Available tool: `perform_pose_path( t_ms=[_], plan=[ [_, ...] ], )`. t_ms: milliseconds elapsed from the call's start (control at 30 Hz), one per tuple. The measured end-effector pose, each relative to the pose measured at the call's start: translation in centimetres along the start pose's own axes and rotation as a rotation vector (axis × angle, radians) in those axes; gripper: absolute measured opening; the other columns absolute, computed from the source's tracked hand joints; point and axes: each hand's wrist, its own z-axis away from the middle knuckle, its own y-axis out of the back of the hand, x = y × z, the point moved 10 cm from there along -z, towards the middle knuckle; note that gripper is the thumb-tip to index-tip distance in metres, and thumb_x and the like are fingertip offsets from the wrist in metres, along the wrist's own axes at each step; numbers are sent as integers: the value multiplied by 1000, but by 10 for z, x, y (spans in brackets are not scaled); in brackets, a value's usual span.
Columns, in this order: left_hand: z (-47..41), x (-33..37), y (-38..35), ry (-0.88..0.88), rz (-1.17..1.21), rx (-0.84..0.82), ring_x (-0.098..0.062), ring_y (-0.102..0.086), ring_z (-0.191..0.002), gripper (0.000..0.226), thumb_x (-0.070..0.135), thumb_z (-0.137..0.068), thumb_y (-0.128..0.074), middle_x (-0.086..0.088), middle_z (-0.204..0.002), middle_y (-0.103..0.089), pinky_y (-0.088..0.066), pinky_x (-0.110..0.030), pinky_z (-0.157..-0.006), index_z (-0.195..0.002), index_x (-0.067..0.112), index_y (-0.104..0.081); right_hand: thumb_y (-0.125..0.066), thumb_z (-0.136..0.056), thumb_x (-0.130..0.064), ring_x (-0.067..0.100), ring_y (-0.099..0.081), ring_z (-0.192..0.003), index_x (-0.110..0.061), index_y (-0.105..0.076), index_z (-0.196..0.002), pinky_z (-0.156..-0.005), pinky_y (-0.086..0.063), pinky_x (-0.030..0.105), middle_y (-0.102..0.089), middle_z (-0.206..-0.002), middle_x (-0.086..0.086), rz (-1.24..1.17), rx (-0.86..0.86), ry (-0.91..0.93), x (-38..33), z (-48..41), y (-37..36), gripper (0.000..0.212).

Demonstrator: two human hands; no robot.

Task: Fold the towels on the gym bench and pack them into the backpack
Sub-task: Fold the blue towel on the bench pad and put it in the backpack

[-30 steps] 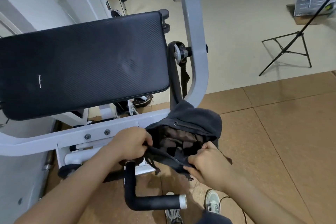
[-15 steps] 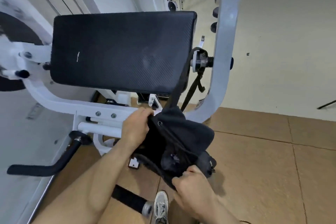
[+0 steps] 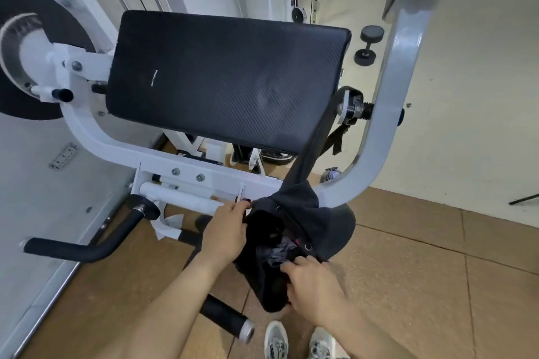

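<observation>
Left grip (image 3: 226,232): fingers curled on the near-left rim of the backpack (image 3: 318,213), mouth held open. Right grip (image 3: 313,281): rim pinched at the near-right edge, fingertips tucked just inside the opening.

Backpack is hung by its strap (image 3: 316,140) from a bolt on the frame (image 3: 385,102), just right of and below the counter (image 3: 227,79). Dark grey soft fabric, slumped, flap folded back over the far side, eyelets seen along the rim. Bunched cloth (image 3: 277,251), grey with a pinkish edge, is seen inside the mouth; likely a towel, cannot be confirmed.

Progress, judged: no towels are seen on the counter pad, so folding appears done and packing is at or near the last item. Left: contents to be pushed down, mouth to be closed. Closure type cannot be told.

Floor below: shoes (image 3: 277,341) near the bag, dumbbell (image 3: 367,45) well apart.
</observation>
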Motion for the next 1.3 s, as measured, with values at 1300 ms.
perform_pose_path(
  t_ms=[1300],
  plan=[
    [-316, 589, 106, -2, 1620, 163, -18, -59, -72, 22, 2, -94, -49, -9, -84, -68, -44, -29, -61, -103, 8, -68, -58, -86, -34, 27, -66, -102, -9, -64, -119, -86, -48, 37, -70, -114, 16, -2101, 423, 31, 527, -99, 536, 41]
  ],
)
